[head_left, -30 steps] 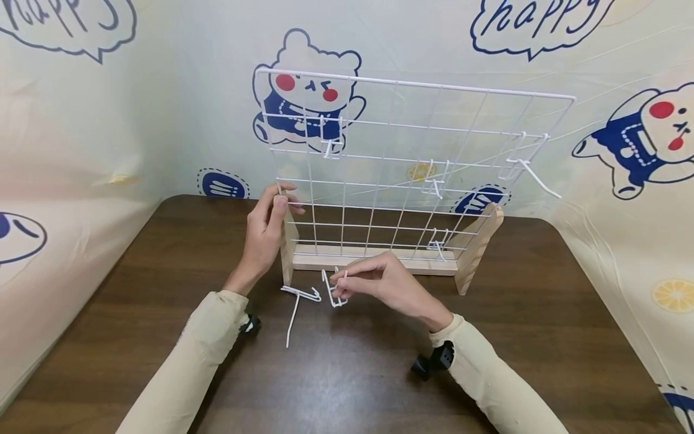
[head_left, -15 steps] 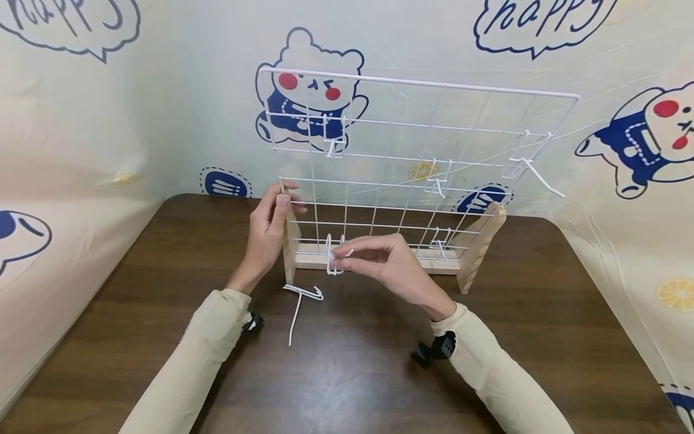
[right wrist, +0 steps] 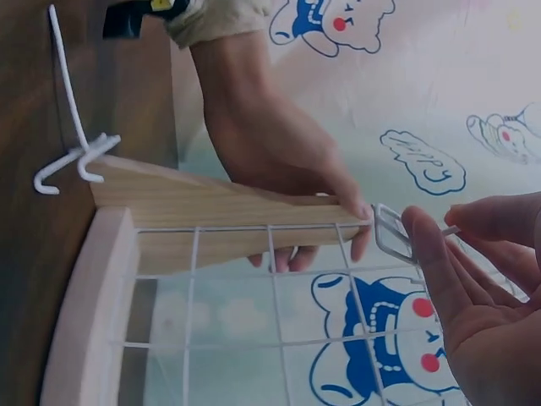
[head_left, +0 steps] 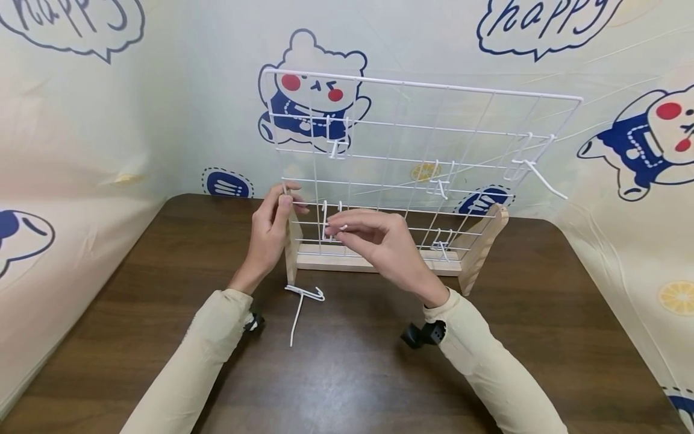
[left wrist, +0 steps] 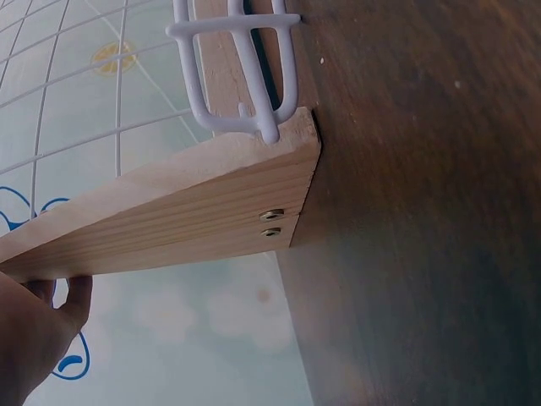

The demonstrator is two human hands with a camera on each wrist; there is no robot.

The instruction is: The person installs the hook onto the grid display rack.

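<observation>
My left hand (head_left: 268,223) grips the top of the left wooden upright (left wrist: 194,203) of a stand, fingers behind and thumb in front. That stand carries a white wire grid panel (head_left: 379,79). Between thumb and fingers, my right hand (head_left: 387,244) pinches the prong of a white wire display hook (right wrist: 393,233). The hook's frame stands upright in front of the grid's lower left part, close to the left hand, its two bent ends pointing up. Part of it is hidden behind the right fingers. A second wire hook (head_left: 305,293) lies on the table by the left upright's foot.
Several similar hooks hang on the grid: an upper left hook (head_left: 335,147), an upper right hook (head_left: 537,175) with a long prong, and others lower right. The right wooden upright (head_left: 482,250) and base bar (head_left: 336,260) stand on the brown table (head_left: 347,374), before a printed cloth backdrop.
The right hand has lifted the pinched hook from near the table up to the grid's lower left part. The left hand keeps its grip on the upright. The loose hook stays put.
</observation>
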